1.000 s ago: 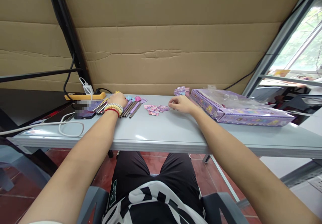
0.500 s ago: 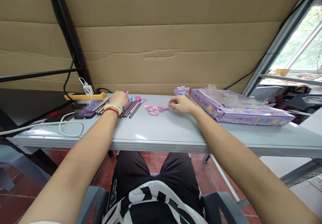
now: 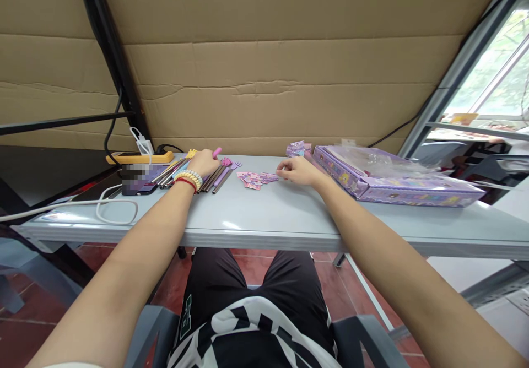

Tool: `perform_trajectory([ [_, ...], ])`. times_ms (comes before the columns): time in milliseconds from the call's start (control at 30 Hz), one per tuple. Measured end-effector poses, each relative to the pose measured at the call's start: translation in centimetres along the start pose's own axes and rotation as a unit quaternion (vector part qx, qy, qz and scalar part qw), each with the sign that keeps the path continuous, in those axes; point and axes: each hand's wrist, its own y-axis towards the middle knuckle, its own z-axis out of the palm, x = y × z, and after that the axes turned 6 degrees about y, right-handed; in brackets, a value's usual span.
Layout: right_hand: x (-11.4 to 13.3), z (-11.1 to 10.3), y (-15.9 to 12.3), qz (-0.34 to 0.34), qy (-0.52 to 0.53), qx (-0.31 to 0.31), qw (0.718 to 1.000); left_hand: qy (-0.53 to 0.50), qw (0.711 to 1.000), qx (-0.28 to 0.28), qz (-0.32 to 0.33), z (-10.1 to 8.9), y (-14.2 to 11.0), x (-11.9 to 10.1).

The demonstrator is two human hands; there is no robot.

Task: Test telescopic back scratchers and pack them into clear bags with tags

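Note:
My left hand (image 3: 204, 163), with beaded bracelets at the wrist, is closed around a pink-ended stick (image 3: 217, 151) whose end pokes out past the fingers. It hovers over a row of slim sticks (image 3: 223, 177) with metal shafts and yellow, blue, pink and purple tops, some fork- or hand-shaped. The hand hides part of the row. My right hand (image 3: 298, 171) rests on the table, fingers bent and tips together. Just left of its fingertips lie small pink-and-purple printed packets (image 3: 255, 179). Anything between those fingertips is too small to make out.
A purple printed box (image 3: 417, 190) with clear plastic on it lies at right, and more small packets (image 3: 297, 148) sit behind my right hand. At left are a phone (image 3: 142, 179), a yellow power strip (image 3: 161, 157) and a white cable (image 3: 118, 222). Cardboard (image 3: 264, 92) stands behind the table.
My left hand has shifted slightly right, and the pink-ended stick moved with it. Yellow and blue tops now show to its left. My right hand has stayed in place.

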Motion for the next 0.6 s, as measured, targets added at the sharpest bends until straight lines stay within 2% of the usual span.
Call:
perform_trajectory([
  [67, 0.0, 0.0, 0.0, 0.0, -0.002, 0.002, 1.0, 0.034, 0.999, 0.027, 0.018, 0.2, -0.1, -0.2],
  [233, 0.2, -0.1, -0.2, 0.001, -0.005, 0.003, 1.0, 0.096, 0.993, 0.055, 0.03, 0.4, -0.2, -0.5],
  [400, 0.3, 0.0, -0.1, 0.001, -0.005, 0.003, 1.0, 0.119, 0.99, 0.062, 0.041, 0.0, -0.6, -1.0],
  [600, 0.3, -0.1, -0.2, 0.003, -0.013, 0.009, 1.0, 0.133, 0.987, 0.086, 0.009, 0.0, -0.9, -1.6],
])
